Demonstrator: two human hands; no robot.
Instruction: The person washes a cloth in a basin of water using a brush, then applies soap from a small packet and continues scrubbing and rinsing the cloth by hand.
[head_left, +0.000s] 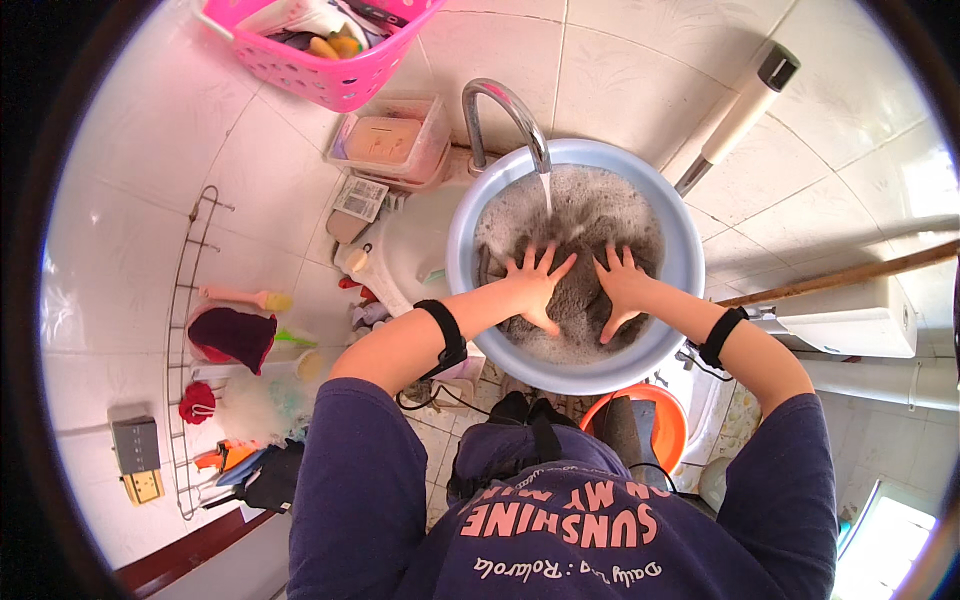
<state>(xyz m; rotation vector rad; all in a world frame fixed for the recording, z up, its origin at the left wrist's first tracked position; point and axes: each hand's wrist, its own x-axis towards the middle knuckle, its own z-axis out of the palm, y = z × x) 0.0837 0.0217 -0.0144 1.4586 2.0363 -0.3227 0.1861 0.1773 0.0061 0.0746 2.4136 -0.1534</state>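
Note:
A light blue plastic basin (574, 381) holds soapy, foamy water and a soaked dark grey cloth (576, 289). My left hand (538, 285) lies palm down on the left part of the cloth, fingers spread. On the cloth's right part rests my right hand (621, 289), its fingers likewise apart. Neither hand grips the fabric. From a curved chrome faucet (510, 112) a stream of water (547, 196) runs into the basin, beyond my fingertips. Foam and murky water hide the cloth's outer edges.
Left of the basin are a white sink (416, 232) and a clear plastic container (386, 146). A pink basket (315, 67) hangs above. An orange bucket (675, 420) with cloth stands below. A wooden pole (847, 274) slants in from the right; a wire rack (178, 352) lines the left wall.

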